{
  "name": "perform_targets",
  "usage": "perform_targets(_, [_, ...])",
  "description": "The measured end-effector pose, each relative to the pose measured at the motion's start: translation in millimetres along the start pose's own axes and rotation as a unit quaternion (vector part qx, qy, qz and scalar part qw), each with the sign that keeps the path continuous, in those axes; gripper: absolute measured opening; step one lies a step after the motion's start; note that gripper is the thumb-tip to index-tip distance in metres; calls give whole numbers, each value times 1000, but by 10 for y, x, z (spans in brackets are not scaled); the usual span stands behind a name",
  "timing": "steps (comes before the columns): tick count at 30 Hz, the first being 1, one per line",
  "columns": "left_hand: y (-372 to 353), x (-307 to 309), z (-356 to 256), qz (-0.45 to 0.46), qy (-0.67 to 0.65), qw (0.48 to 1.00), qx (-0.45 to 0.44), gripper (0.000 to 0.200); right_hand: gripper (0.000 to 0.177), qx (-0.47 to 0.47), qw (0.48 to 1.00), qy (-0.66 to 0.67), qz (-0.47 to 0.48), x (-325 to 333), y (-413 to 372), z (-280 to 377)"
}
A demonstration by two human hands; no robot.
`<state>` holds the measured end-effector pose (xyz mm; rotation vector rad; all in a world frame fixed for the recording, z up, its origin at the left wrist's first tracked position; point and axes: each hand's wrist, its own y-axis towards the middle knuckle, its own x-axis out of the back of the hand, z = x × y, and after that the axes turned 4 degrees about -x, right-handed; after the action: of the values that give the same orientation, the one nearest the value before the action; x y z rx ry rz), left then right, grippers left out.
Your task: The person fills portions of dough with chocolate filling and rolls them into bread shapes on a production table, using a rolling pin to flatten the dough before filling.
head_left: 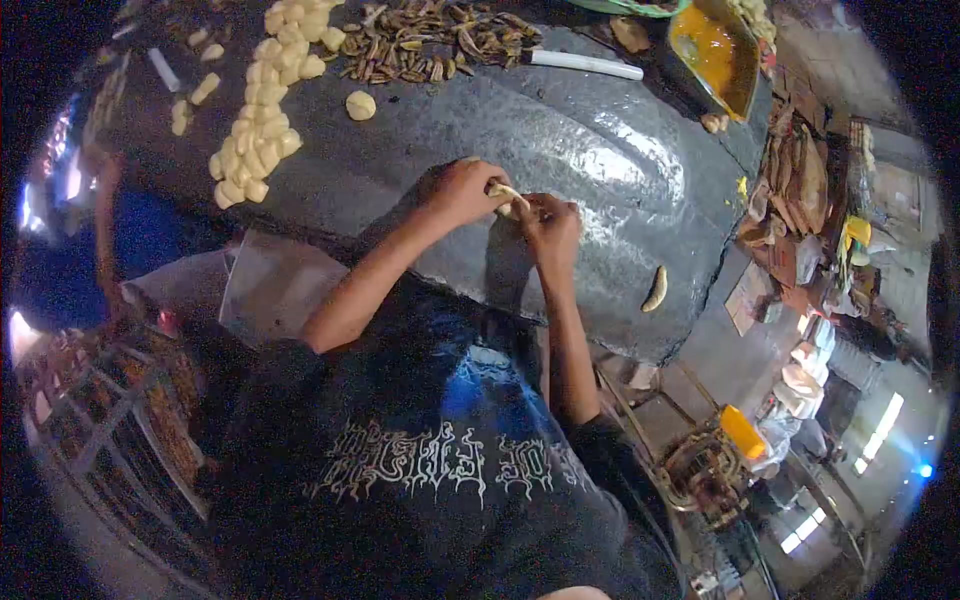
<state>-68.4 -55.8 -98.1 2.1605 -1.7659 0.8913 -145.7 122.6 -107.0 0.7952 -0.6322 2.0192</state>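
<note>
A small pale dough piece (508, 203) is held between my two hands above the dark tabletop. My left hand (470, 190) pinches its left side, with a dark bit showing by the fingertips. On its other side, the fingers of my right hand (553, 225) are closed on the dough. What lies inside the dough is hidden. Beyond my hands is a lone round dough piece (361, 106). A heap of brown sliced strips (430, 45), perhaps banana, lies farther back. To the right rests one curved, filled-looking dough piece (655, 289).
Many dough lumps (262, 120) lie in a long row at the left. A white rod (587, 66) lies by the brown strips. At the back right stands a tray of orange-yellow liquid (712, 65). The table's broken edge (715, 270) runs down the right.
</note>
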Motion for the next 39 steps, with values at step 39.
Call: perform_targets(39, [-376,-556,196,-242,260,927,-119,48,52,266,942,-187,83,104,-22,-471])
